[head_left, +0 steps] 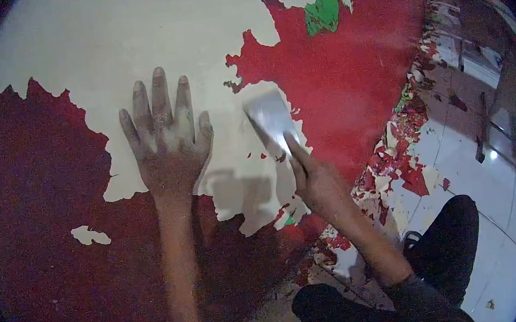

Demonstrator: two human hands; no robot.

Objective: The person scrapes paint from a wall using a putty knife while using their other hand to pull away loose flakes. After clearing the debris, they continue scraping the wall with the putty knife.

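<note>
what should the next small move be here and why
Probably nudge the scraper in the right hand toward the ragged edge of the red paint: it sits over the pale surface just beside that edge, and the spread left hand is clear.

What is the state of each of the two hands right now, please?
Left hand: open, spread flat against the pale patch.
Right hand: closed, holding the scraper.
</note>
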